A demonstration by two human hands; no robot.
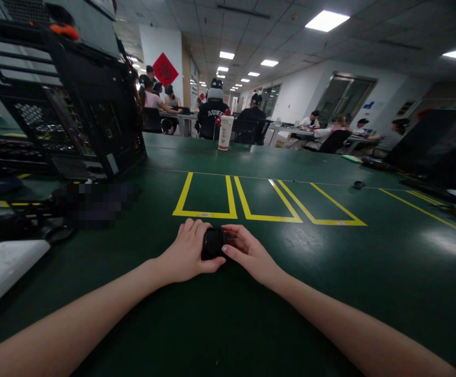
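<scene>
At the upper left of the frame stands an open computer case [106, 123]; below it, at the left edge, lies a white object [10, 267]. Toward the middle, my left hand [184, 251] is partly closed, curved round the left side of a small black object [211, 243], its thumb along the near side. The black object is at the centre of the frame, low over the green table [212, 330]; I cannot tell whether it touches. It looks light, stiff and perhaps slightly slick, so I judge the sides the best hold, with gentle pressure in case the right-hand part is loose or delicate. Just right of it, my right hand [253, 256] is half curled, thumb and fingertips lightly on that end. Beyond, yellow tape outlines [273, 219] run toward the right.
</scene>
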